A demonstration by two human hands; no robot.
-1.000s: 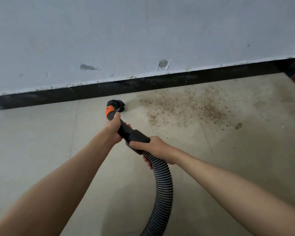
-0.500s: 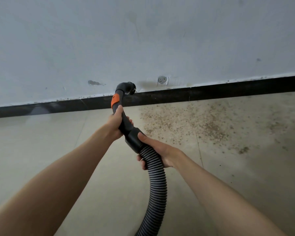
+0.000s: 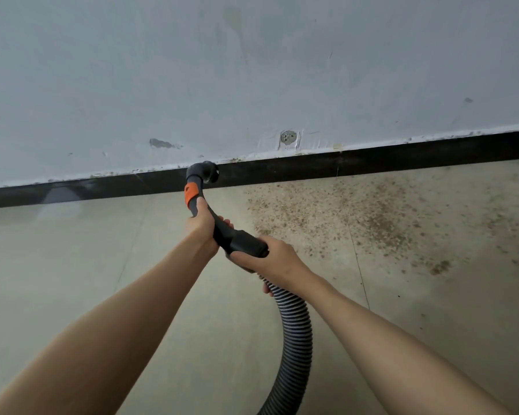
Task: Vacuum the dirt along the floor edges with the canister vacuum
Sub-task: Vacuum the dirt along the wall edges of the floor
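Plainly little is done: the dirt (image 3: 357, 223) lies thick along the baseboard (image 3: 372, 163), right of the nozzle (image 3: 206, 172). Left hand (image 3: 201, 227) grips the wand; right hand (image 3: 270, 259) clasps the hose (image 3: 295, 333) cuff, nearer.

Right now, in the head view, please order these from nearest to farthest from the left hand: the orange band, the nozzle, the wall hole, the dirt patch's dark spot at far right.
From the left hand:
1. Orange band, just above the fingers on the tube.
2. Nozzle, higher, against the black baseboard.
3. Wall hole, up and to the right.
4. Dark spot, far right on the floor.
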